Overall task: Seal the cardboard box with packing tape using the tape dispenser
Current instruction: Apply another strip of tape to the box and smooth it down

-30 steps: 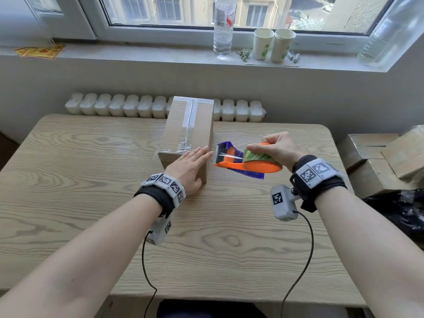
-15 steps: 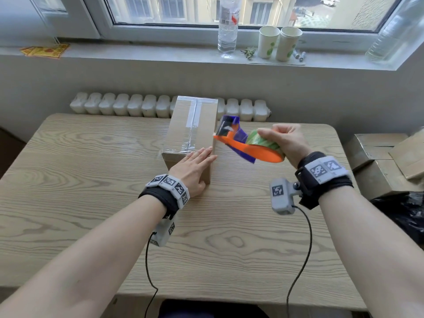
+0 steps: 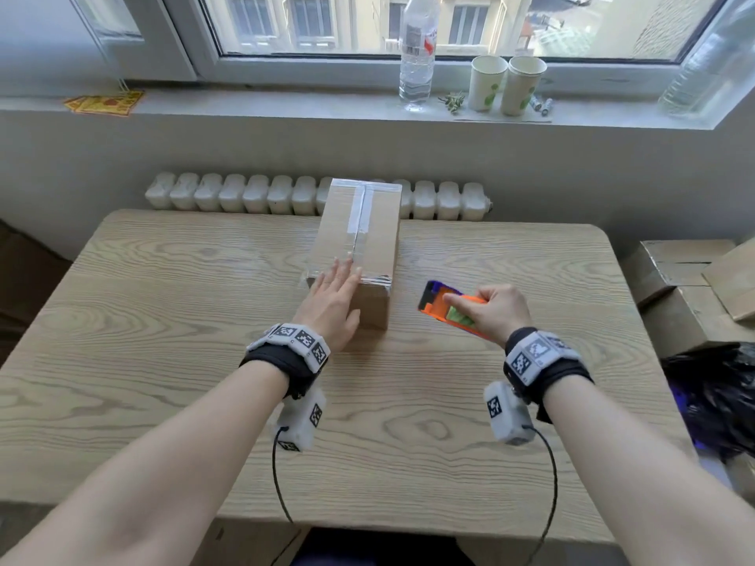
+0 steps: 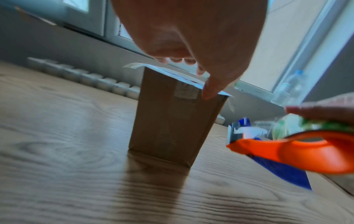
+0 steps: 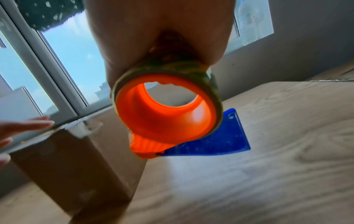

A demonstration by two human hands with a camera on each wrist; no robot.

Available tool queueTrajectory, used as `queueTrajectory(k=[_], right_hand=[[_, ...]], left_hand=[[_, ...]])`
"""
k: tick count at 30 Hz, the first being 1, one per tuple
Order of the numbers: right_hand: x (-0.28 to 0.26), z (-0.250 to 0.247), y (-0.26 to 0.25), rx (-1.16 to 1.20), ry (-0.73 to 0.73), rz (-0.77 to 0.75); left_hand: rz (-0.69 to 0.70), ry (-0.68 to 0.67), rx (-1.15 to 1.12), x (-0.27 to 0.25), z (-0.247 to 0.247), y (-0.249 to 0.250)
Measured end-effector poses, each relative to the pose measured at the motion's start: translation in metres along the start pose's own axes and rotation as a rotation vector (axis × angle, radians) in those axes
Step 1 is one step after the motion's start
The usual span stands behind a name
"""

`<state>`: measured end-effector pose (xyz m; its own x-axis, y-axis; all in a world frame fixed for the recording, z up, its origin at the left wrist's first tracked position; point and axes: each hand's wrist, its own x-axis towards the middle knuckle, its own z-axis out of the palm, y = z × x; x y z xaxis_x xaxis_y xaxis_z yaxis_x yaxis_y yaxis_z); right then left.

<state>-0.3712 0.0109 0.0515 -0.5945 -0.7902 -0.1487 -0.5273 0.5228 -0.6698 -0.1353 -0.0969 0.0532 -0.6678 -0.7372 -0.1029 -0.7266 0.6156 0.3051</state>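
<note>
A narrow cardboard box (image 3: 367, 234) stands on the wooden table (image 3: 163, 320), with clear tape along its top seam and over its near edge. My left hand (image 3: 333, 298) lies flat on the box's near top edge, fingers straight; in the left wrist view the fingertips (image 4: 207, 92) touch the taped edge of the box (image 4: 172, 121). My right hand (image 3: 496, 312) grips the orange and blue tape dispenser (image 3: 445, 306) with its green-printed roll, just right of the box and low over the table. The right wrist view shows the dispenser (image 5: 164, 115) from below, beside the box (image 5: 67, 166).
The windowsill holds a plastic bottle (image 3: 416, 63), two paper cups (image 3: 506, 85) and yellow papers (image 3: 104, 103). A white radiator (image 3: 245, 194) runs behind the table. Cardboard boxes (image 3: 690, 288) and a black bag (image 3: 719, 394) sit to the right of the table.
My right hand has brought the dispenser down from beside the box top to low near the table. My left hand has slid from the box's right corner up onto its top edge.
</note>
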Motion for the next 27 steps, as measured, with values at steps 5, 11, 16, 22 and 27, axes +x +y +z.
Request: queueTrajectory(k=[5, 11, 16, 22, 27], right_hand=[[-0.026, 0.033, -0.002, -0.097, -0.024, 0.081], [-0.048, 0.064, -0.009, -0.116, -0.002, 0.101], [-0.058, 0.084, -0.005, -0.131, 0.002, 0.068], [-0.066, 0.100, -0.008, -0.181, -0.040, 0.084], [-0.068, 0.118, 0.001, -0.392, -0.283, 0.145]], left_hand=[[-0.159, 0.015, -0.133, -0.009, 0.002, -0.026], [-0.144, 0.023, -0.265, -0.011, 0.010, -0.037], [-0.139, 0.028, -0.376, -0.011, 0.010, -0.041], [-0.149, 0.050, -0.412, -0.014, 0.004, -0.040], [-0.159, 0.076, -0.474, -0.013, 0.001, -0.045]])
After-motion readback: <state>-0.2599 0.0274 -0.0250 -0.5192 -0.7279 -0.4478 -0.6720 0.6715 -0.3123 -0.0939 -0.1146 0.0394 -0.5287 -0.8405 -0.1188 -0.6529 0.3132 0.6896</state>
